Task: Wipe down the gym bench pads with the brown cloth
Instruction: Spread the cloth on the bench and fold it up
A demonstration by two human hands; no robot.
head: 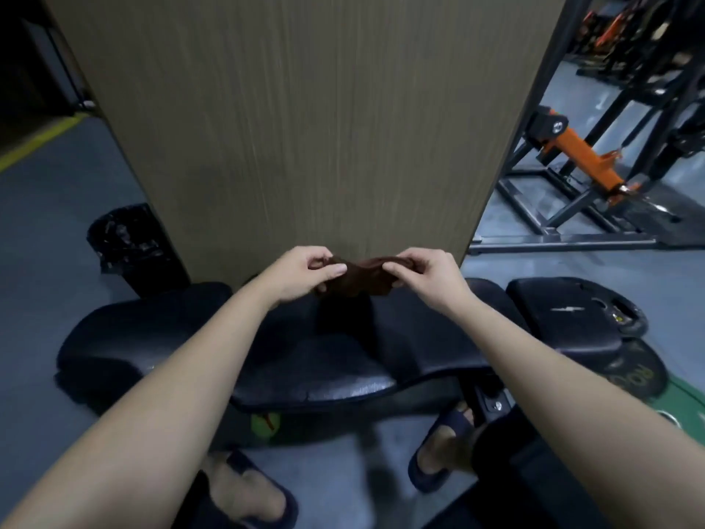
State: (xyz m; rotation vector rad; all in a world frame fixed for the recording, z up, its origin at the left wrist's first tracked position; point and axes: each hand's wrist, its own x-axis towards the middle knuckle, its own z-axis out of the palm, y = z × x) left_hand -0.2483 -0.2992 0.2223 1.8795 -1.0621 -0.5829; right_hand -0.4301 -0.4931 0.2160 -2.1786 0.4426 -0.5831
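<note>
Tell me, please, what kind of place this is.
Most likely a gym. In view are black bench pads, an orange and black weight machine on the right, and weight plates beside the bench.

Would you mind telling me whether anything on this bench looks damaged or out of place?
The black vinyl bench pad looks worn near its front edge, with what seems a split in the cover. Nothing else stands out.
</note>
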